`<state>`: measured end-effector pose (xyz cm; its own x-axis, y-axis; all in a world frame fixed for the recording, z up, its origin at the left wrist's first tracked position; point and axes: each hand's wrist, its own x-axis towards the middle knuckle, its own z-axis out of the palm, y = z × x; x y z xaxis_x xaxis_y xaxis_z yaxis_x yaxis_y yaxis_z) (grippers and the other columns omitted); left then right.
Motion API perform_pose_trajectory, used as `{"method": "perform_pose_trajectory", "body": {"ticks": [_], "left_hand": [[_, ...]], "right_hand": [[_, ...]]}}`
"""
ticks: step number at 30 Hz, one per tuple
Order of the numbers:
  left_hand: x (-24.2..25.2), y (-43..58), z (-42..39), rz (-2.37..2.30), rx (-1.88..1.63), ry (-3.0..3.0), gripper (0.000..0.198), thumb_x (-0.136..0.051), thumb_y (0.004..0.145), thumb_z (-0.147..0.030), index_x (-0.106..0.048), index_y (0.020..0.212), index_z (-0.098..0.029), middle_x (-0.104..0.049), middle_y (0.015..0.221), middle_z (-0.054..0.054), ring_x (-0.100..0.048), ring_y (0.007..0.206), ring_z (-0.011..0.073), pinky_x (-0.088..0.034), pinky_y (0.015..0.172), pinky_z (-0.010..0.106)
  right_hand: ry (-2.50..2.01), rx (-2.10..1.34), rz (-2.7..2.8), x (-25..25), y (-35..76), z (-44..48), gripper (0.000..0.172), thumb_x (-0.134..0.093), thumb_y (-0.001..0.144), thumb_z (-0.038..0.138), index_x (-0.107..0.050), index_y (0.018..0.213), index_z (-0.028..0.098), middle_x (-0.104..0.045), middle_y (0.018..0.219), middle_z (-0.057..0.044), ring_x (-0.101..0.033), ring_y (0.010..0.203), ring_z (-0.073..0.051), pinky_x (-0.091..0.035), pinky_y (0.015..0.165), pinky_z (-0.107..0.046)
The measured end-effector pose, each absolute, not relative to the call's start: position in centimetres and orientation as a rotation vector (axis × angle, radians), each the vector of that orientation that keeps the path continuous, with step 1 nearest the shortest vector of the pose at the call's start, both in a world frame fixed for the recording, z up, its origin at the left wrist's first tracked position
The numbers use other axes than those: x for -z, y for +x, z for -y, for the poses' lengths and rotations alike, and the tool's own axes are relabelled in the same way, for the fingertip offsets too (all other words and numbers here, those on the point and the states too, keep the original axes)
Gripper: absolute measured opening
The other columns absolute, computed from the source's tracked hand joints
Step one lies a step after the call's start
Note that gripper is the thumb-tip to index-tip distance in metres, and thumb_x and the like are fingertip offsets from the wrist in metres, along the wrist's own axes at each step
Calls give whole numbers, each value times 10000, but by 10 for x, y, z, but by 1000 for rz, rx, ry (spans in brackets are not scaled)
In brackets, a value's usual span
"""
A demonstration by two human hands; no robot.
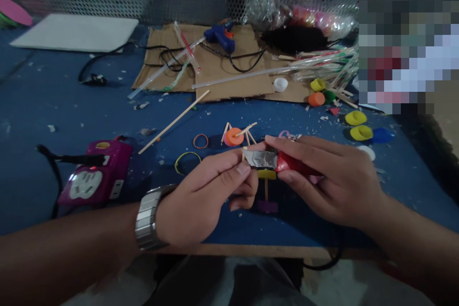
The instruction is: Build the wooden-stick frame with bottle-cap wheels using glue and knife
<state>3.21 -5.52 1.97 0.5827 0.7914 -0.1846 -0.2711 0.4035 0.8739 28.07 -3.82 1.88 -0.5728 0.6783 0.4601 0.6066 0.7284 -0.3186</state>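
My left hand and my right hand meet over the blue table, both closed on a small red wrapper with a silver foil end. The left fingers pinch the foil end, the right fingers wrap the red part. Just below the hands stands a stick with a yellow cap and a purple cap. Behind the hands lies an orange bottle cap with wooden sticks stuck in it. A metal watch is on my left wrist.
A pink power strip with a black cord sits at the left. Rubber bands lie mid-table. On cardboard at the back rest a blue glue gun, straws and cables. Yellow, orange and blue caps lie right. A white board lies back left.
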Motion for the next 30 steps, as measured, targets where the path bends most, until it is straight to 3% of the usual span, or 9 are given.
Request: {"method": "perform_pose_trajectory", "body": {"ticks": [7,10,12,16,19,25,30], "left_hand": [[-21,29,54,-686,-706,908,209,-585,1095,-356,-637,1020,-168,-481,701,-39,-426,629,121,-339,594,281],[-20,26,54,-652,-690,1010,315,-661,1074,-410,-615,874,-171,-472,695,-40,-429,655,118,-362,629,282],[-18,25,55,-636,-696,1061,353,-689,1071,-457,-635,879,-166,-462,698,-45,-429,665,115,-373,643,278],[-14,26,59,-706,-713,1090,439,-639,1103,-537,-681,1314,-155,-490,723,-54,-432,660,122,-402,645,276],[-12,27,59,-731,-702,1105,564,-640,1090,-590,-648,1433,-144,-503,726,-51,-438,654,125,-418,640,278],[-13,24,58,-765,-683,1220,503,-559,1134,-574,-650,1386,-149,-514,734,-48,-471,674,125,-446,653,268],[-16,22,59,-827,-655,1384,463,-477,1162,-569,-649,999,-172,-552,735,-27,-505,682,125,-454,652,274]], "right_hand": [[-960,-101,2401,-23,279,41,425,-633,1102,359,-713,1457,140,-861,1175,-145,-851,1036,-247,-679,806,-322],[-960,-51,2418,-24,279,42,425,-612,1109,367,-712,1458,144,-857,1163,-146,-852,995,-244,-674,769,-324],[-955,-41,2425,-25,279,42,425,-611,1108,358,-710,1459,138,-855,1160,-149,-852,972,-244,-674,757,-327],[-946,-49,2424,-25,279,42,433,-621,1097,349,-706,1462,133,-852,1152,-146,-848,943,-247,-678,744,-330],[-954,-50,2423,-25,280,43,426,-623,1096,346,-704,1464,147,-853,1161,-139,-847,961,-246,-680,763,-327],[-942,-39,2425,-24,280,43,421,-624,1101,355,-714,1445,130,-853,1151,-144,-852,959,-247,-664,735,-323],[-940,-11,2424,-24,278,44,413,-609,1112,359,-720,1432,123,-849,1125,-145,-846,941,-237,-645,712,-317]]}}
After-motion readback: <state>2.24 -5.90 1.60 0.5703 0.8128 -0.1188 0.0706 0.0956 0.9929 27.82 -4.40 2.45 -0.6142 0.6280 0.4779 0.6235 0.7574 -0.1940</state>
